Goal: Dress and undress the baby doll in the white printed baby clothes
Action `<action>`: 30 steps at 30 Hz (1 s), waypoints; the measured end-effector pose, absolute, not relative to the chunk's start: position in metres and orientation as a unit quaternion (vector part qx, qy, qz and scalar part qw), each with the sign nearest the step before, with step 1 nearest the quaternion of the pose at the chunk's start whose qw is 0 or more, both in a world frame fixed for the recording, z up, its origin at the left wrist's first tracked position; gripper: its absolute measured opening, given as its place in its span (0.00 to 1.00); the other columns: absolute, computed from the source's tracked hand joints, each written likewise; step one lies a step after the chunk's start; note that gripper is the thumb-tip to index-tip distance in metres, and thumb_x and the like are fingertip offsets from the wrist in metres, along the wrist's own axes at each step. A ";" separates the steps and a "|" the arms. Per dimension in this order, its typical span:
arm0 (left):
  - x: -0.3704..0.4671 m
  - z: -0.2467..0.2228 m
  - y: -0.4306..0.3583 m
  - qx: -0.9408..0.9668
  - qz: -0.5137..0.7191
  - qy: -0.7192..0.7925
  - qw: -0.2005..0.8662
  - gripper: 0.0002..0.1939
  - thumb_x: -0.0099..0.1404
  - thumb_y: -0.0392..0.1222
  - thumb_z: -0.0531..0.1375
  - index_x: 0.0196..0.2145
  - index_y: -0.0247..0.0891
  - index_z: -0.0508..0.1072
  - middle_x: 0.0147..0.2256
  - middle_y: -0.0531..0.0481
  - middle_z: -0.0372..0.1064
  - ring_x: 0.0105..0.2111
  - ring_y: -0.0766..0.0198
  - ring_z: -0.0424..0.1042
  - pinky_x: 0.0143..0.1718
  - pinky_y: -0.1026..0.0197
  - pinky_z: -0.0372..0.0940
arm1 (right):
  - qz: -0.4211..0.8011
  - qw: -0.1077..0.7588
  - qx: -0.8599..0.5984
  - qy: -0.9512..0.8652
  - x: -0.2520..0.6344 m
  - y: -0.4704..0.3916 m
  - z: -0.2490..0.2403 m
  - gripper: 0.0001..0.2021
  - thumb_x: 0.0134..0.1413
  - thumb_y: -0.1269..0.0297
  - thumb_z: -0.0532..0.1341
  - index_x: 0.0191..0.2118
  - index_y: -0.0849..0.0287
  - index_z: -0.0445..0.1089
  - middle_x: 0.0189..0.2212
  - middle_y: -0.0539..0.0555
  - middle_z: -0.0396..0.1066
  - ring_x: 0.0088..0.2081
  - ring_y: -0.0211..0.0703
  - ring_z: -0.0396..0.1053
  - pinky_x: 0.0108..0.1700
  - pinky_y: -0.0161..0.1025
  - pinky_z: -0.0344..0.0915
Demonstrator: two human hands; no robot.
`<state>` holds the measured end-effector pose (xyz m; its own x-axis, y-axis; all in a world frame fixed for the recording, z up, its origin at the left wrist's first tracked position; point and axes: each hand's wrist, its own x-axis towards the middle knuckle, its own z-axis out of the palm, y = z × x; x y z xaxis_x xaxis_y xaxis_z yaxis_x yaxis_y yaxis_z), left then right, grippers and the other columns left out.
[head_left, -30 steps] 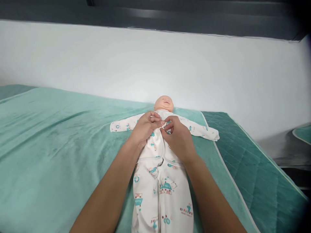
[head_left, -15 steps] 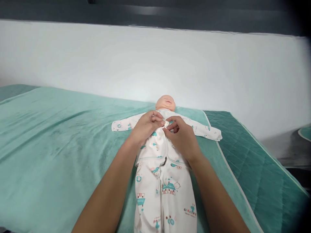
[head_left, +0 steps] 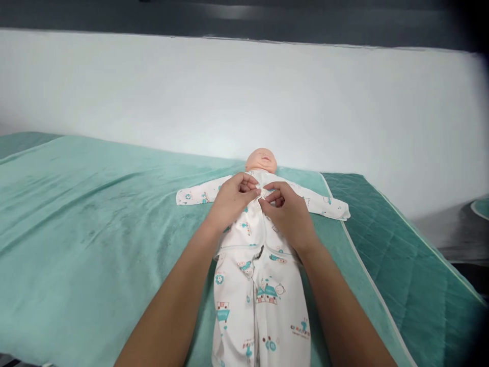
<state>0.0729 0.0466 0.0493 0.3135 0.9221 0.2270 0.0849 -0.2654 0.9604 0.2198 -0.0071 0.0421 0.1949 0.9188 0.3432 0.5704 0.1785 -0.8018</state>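
Observation:
A baby doll (head_left: 261,160) lies on its back, arms spread, in a white printed baby shirt (head_left: 246,229) and matching trousers (head_left: 280,311). At the chest, my left hand (head_left: 235,199) pinches the shirt's front edge between thumb and fingers. Close beside it on the right, my right hand (head_left: 284,209) pinches the other side of the front opening. A small pale bit of the shirt front shows between the two sets of fingertips; whether a fastener is there is too small to tell. Below the hands the shirt's front edges meet, with a small dark gap near the hem.
A light green blanket (head_left: 95,239) with soft wrinkles spreads under the doll. To the right lies a darker quilted green cover (head_left: 405,265). A white wall (head_left: 191,92) rises behind the doll's head, with a dark band (head_left: 267,20) above it.
The fingertips have drawn slightly closer over the shirt front, and less of the pale bit between them shows. Both hands keep their grip; the whole view has shifted slightly.

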 end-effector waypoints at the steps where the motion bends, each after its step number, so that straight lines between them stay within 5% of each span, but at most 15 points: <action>1: 0.072 0.050 0.046 0.663 0.444 0.384 0.465 0.10 0.58 0.41 0.64 0.38 0.38 0.73 0.32 0.52 0.68 0.33 0.67 0.67 0.36 0.63 0.62 | 0.189 0.472 -0.611 -0.607 0.220 -0.007 0.042 0.13 0.51 0.63 0.64 0.44 0.53 0.68 0.28 0.46 0.72 0.27 0.38 0.61 0.33 0.37 0.60; 7: 0.054 0.066 0.037 0.715 0.382 0.369 0.455 0.09 0.63 0.46 0.61 0.36 0.39 0.74 0.29 0.53 0.67 0.29 0.68 0.64 0.29 0.64 0.59 | 0.188 0.439 -0.615 -0.628 0.229 -0.020 0.056 0.20 0.51 0.57 0.65 0.50 0.53 0.63 0.34 0.48 0.71 0.33 0.40 0.64 0.37 0.38 0.62; 12: 0.043 0.075 0.032 0.787 0.274 0.338 0.437 0.09 0.60 0.47 0.63 0.33 0.40 0.76 0.30 0.52 0.66 0.28 0.67 0.62 0.28 0.64 0.57 | 0.100 0.265 -0.682 -0.675 0.226 -0.041 0.074 0.14 0.51 0.52 0.64 0.32 0.54 0.60 0.29 0.49 0.68 0.26 0.39 0.60 0.27 0.37 0.51; 16: 0.042 0.075 0.035 0.818 0.254 0.308 0.414 0.06 0.59 0.45 0.64 0.30 0.41 0.76 0.32 0.51 0.67 0.30 0.66 0.61 0.30 0.63 0.58 | 0.055 0.186 -0.705 -0.682 0.212 -0.052 0.077 0.13 0.52 0.57 0.63 0.28 0.54 0.58 0.26 0.50 0.65 0.23 0.38 0.56 0.25 0.38 0.45; 30: 0.042 0.072 0.033 0.693 0.336 0.258 0.583 0.09 0.62 0.45 0.64 0.33 0.37 0.71 0.24 0.53 0.66 0.24 0.70 0.63 0.24 0.66 0.56 | 0.199 0.240 -0.637 -0.705 0.235 -0.048 0.079 0.14 0.64 0.56 0.52 0.27 0.54 0.61 0.25 0.49 0.68 0.26 0.40 0.61 0.28 0.38 0.51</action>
